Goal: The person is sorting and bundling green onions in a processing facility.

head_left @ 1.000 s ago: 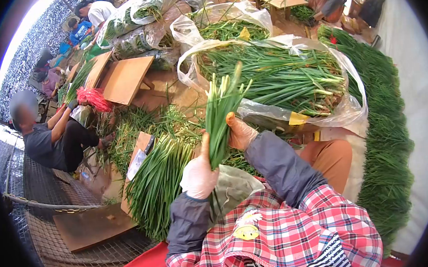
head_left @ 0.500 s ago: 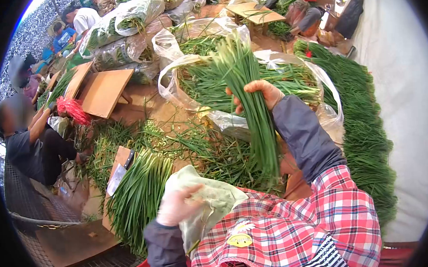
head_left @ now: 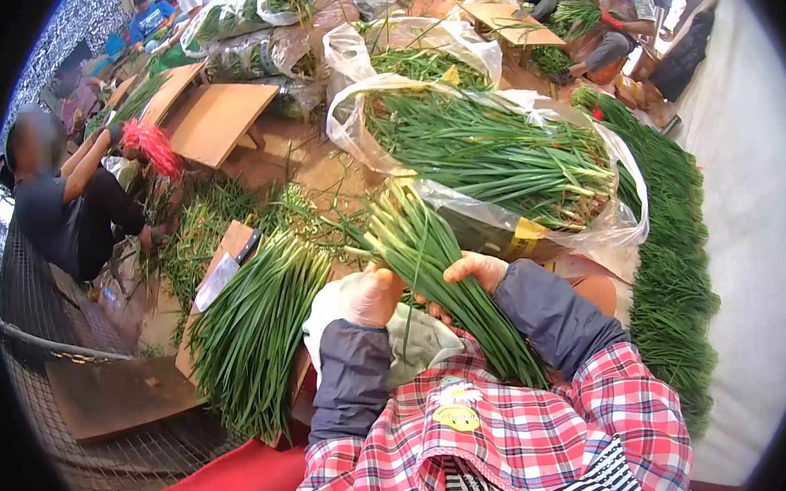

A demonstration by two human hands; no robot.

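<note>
My right hand (head_left: 476, 271) is wrapped round a bunch of garlic chives (head_left: 452, 265), pale stem ends up and left, green leaves down against the plaid apron. Close to the bunch's left side, my left hand (head_left: 373, 297) is closed, its fingertips turned away; what it pinches is hidden. A loose leaf hangs just below it. Under my left wrist lies a pale cloth (head_left: 421, 351). To the left, a larger pile of chives (head_left: 260, 328) rests on a board, beside a knife (head_left: 225, 272) with a dark handle and broad blade.
An open plastic bag of chives (head_left: 495, 156) stands ahead. A long row of chives (head_left: 665, 267) runs along the white sheet (head_left: 752, 227) at right. Trimmings (head_left: 201, 229) litter the ground. A person (head_left: 70, 196) sits at left by a wooden board (head_left: 222, 121); others work farther back.
My right hand has lowered the chive bunch toward my lap and tilted its stem ends left. My left hand has moved up and right from the cloth to the bunch. The view has shifted.
</note>
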